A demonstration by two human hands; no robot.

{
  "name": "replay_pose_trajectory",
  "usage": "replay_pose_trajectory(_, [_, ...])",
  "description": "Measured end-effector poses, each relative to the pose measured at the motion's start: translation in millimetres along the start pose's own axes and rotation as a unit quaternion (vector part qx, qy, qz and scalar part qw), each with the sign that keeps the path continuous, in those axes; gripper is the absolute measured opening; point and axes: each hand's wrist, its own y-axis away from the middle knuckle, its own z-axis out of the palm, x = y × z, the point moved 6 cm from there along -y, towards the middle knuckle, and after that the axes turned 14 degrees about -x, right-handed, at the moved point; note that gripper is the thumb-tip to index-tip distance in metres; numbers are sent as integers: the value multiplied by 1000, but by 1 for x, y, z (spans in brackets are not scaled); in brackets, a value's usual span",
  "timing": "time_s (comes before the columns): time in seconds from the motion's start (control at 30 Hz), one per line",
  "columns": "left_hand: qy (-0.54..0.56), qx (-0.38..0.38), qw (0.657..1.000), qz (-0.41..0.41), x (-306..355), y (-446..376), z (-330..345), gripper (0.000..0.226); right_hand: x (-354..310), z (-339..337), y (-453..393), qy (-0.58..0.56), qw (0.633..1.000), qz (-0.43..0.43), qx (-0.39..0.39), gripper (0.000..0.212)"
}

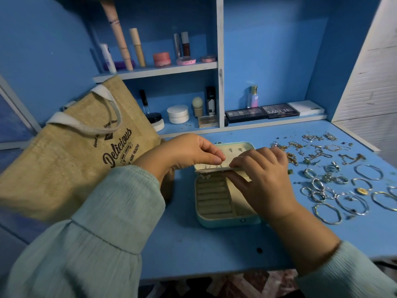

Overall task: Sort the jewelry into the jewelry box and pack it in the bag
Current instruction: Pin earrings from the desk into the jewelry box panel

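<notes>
Centrally, both hands, left hand (189,151) and right hand (261,177), pinching jewelry box (217,220) inner flap (214,166) edge, bare desk (193,250) in front.

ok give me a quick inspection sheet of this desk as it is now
surface: blue painted desk, scuffed
job's things: open mint jewelry box with beige lining; loose silver and gold jewelry right of it; tan jute tote bag left
clutter: makeup items on blue shelves
hands: left hand and right hand both pinch the box's inner flap
cables: nothing seen
surroundings: white slatted panel at right
</notes>
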Motion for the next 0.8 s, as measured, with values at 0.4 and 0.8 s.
replay_pose_trajectory(0.4, [13, -29, 999, -12, -5, -3, -1, 16, 1, 1, 1, -8, 1000, 5, -2, 20])
replay_pose_trajectory(0.8, [-9, -57, 998, -33, 0, -2, -1, 13, 0, 1, 1, -16, 1000, 3, 11, 18])
